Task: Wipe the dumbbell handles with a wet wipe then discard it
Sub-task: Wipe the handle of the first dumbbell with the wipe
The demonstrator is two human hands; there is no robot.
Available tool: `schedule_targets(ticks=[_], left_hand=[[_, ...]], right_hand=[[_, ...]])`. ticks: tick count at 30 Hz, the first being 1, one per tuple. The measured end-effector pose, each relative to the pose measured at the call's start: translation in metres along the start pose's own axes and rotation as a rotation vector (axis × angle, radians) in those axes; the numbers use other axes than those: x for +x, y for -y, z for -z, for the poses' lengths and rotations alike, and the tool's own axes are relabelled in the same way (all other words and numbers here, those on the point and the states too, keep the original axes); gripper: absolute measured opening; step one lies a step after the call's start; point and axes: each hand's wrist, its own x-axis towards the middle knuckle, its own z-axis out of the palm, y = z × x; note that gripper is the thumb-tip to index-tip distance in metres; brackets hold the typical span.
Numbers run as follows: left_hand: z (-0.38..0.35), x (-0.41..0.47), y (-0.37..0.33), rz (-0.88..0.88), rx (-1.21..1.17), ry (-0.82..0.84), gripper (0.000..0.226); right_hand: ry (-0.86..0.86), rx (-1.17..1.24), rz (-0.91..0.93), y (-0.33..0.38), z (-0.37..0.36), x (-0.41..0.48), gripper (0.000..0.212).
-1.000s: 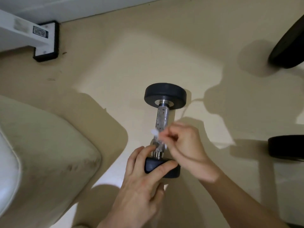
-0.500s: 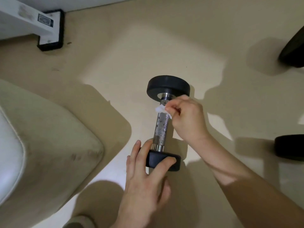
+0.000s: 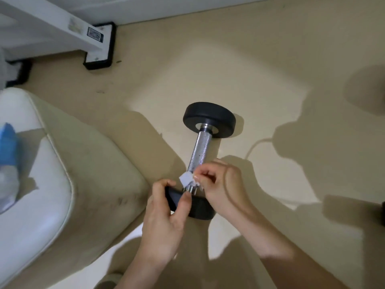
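Note:
A dumbbell (image 3: 200, 149) with black round heads and a knurled metal handle lies on the beige floor, one head far, one head near me. My left hand (image 3: 166, 220) grips the near head, thumb and fingers curled over its rim. My right hand (image 3: 220, 184) pinches a small folded white wet wipe (image 3: 187, 177) against the near end of the handle, just above the near head. The far part of the handle is bare.
A cream padded bench (image 3: 62, 184) stands at the left, with a blue and white pack (image 3: 7, 163) on it. A white frame foot with a black base (image 3: 98, 51) sits at the back left. Another dark weight (image 3: 383, 213) shows at the right edge.
My right hand slid the wipe from the handle's far end back down to its near end. The left hand kept its hold on the near head. The camera view shifted.

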Motion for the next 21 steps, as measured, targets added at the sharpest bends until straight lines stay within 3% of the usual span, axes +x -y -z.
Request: schedule_targets(ticks=[3, 5, 7, 11, 15, 21], left_hand=[[0.004, -0.002, 0.004, -0.028, 0.069, 0.001, 0.042], [0.005, -0.006, 0.006, -0.025, 0.132, 0.022, 0.057], [0.006, -0.008, 0.004, -0.031, 0.199, 0.037, 0.068], [0.003, -0.011, -0.003, -0.112, 0.284, 0.049, 0.063], [-0.009, -0.027, -0.004, -0.332, 0.44, 0.075, 0.063], [-0.021, -0.03, -0.014, -0.6, 0.326, 0.039, 0.039]], right_hand=[[-0.302, -0.015, -0.033, -0.005, -0.003, 0.047, 0.015], [-0.4, 0.025, -0.078, -0.008, -0.008, 0.059, 0.013], [-0.314, 0.034, -0.093, -0.006, -0.013, 0.036, 0.012], [-0.013, -0.1, 0.048, 0.004, -0.002, 0.004, 0.01], [-0.291, -0.226, 0.039, -0.006, 0.017, 0.05, 0.014], [-0.003, -0.414, 0.249, -0.005, 0.046, 0.005, 0.019]])
